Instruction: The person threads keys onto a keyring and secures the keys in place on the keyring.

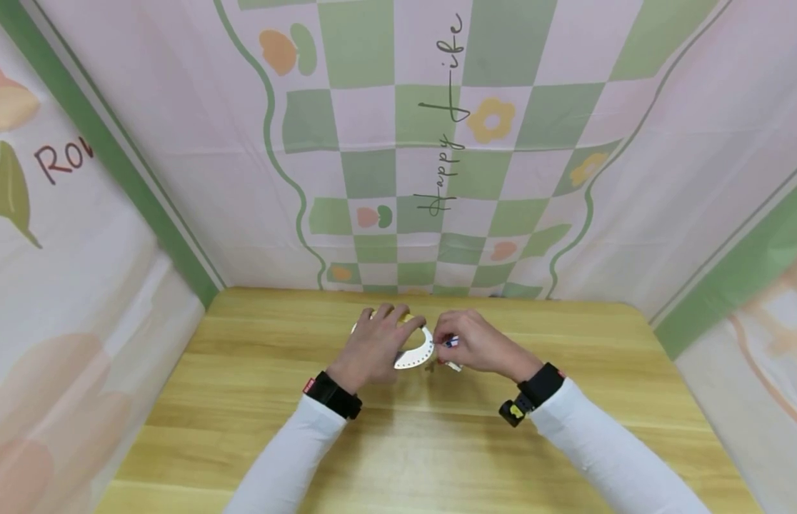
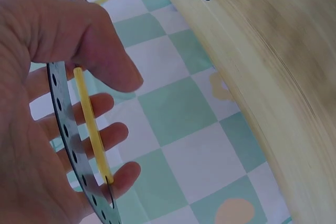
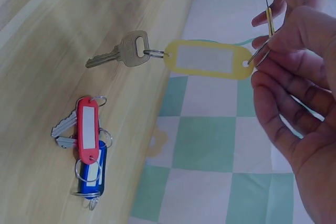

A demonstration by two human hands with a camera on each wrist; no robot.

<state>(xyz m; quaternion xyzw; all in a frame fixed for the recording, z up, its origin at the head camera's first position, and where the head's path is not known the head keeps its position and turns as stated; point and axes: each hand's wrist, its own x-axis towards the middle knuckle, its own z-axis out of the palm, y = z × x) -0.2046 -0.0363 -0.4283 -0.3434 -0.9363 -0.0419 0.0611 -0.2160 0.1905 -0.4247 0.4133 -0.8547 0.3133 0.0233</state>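
Note:
My left hand (image 1: 376,343) grips a thin white curved plate (image 1: 414,359) with a row of small holes along its edge. Beside that plate, within the left fingers, runs a narrow yellow bar (image 2: 92,124) in the left wrist view. My right hand (image 1: 472,343) pinches a metal split ring (image 3: 257,53) close to the plate's right end. From this ring hangs a yellow key tag (image 3: 205,59) with a blank white label. A key (image 3: 126,53) dangles from the tag's other end, over the wooden table.
On the table (image 1: 430,457) lie a red key tag (image 3: 88,145) and a blue key tag (image 3: 93,184), side by side, with silver keys (image 3: 65,125) and rings. A checkered cloth (image 1: 430,171) hangs behind the far edge, and patterned cloth (image 1: 116,285) also stands at the left.

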